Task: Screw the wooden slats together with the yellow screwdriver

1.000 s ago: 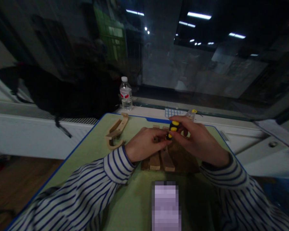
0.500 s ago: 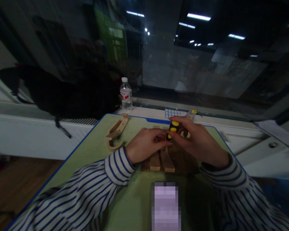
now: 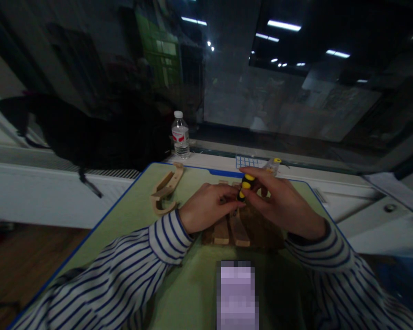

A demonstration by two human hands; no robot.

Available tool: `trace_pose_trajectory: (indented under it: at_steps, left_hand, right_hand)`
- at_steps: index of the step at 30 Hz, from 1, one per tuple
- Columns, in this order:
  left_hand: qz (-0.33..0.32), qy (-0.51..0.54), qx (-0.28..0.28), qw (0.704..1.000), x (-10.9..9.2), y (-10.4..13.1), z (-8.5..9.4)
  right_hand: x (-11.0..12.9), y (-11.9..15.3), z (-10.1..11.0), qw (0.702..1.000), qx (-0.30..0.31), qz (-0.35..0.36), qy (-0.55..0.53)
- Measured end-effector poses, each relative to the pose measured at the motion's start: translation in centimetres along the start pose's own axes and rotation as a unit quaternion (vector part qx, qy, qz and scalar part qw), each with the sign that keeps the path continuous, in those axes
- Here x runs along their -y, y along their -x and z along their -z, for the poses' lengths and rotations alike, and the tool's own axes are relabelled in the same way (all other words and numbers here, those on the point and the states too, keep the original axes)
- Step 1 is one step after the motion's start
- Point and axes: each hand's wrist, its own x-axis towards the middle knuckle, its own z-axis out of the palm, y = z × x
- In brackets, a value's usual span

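Note:
A short black and yellow screwdriver [image 3: 247,182] stands tilted over the wooden pieces, its handle between the thumb and fingers of my right hand [image 3: 282,201]. My left hand [image 3: 209,207] has its fingers pinched at the lower end of the handle; what the fingertips grip there is too small to tell. Beneath both hands, two light wooden strips [image 3: 241,231] lie on a brown wooden board [image 3: 263,229]. The screwdriver's tip is hidden by my left fingers.
Curved wooden parts [image 3: 165,185] lie at the table's [image 3: 124,215] back left. A water bottle [image 3: 181,137] stands on the sill [image 3: 209,160], near a black bag [image 3: 124,137]. A pixelated phone-like shape [image 3: 237,293] is at the front.
The top of the screwdriver handle and my right index finger have shifted slightly left. My left hand has hardly moved.

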Motion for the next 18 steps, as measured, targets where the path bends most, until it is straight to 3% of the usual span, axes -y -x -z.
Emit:
trace_pose_trajectory:
  at_steps: [13, 18]
  left_hand:
    - [-0.014, -0.044, 0.035, 0.998, -0.42, 0.14, 0.36]
    - [-0.005, -0.043, 0.019, 0.999, -0.60, 0.16, 0.38]
  right_hand:
    - [0.05, -0.03, 0.03, 1.000, -0.002, -0.003, -0.001]
    - [0.06, -0.04, 0.02, 1.000, -0.003, -0.004, 0.005]
